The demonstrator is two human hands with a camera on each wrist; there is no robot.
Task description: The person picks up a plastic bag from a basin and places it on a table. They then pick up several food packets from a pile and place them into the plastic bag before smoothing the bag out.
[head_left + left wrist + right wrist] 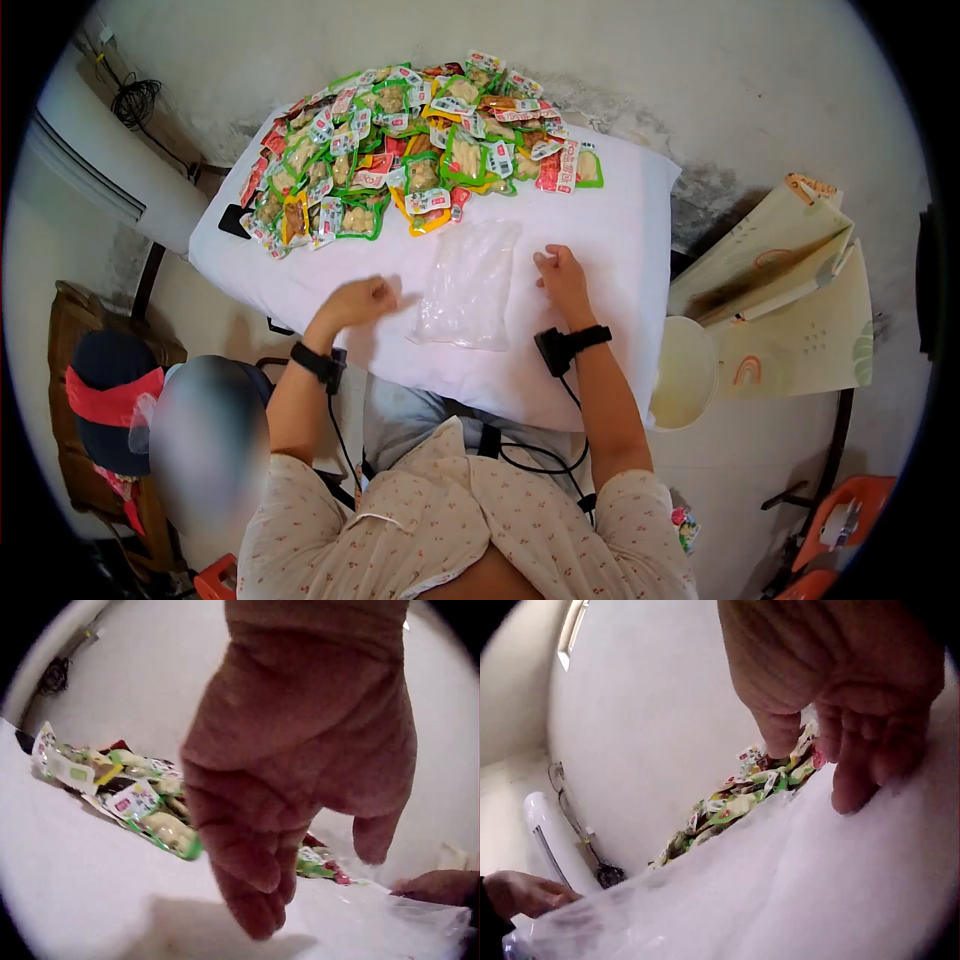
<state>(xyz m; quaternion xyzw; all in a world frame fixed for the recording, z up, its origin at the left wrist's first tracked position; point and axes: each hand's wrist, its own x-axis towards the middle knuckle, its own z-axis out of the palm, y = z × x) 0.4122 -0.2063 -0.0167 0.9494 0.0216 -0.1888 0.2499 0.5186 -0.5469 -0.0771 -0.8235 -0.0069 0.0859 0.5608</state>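
Observation:
A clear plastic bag [466,290] lies flat on the white-covered table [610,230] in the head view. Left of it my left hand [358,302] hovers with nothing in its grasp; the left wrist view shows its palm [300,742] and loosely bent fingers. On the bag's other side is my right hand [564,280], also holding nothing. Its fingers [855,776] bend loosely close over the white cloth. Beyond both hands rises a big pile of small sealed snack packets [420,175], with green, yellow and red edges.
A dark flat object [234,221] lies at the pile's left edge. A pale round bin [685,370] and a patterned folded board [790,300] stand right of the table. Another person [205,430] is at the left. Cables run from both wrist straps.

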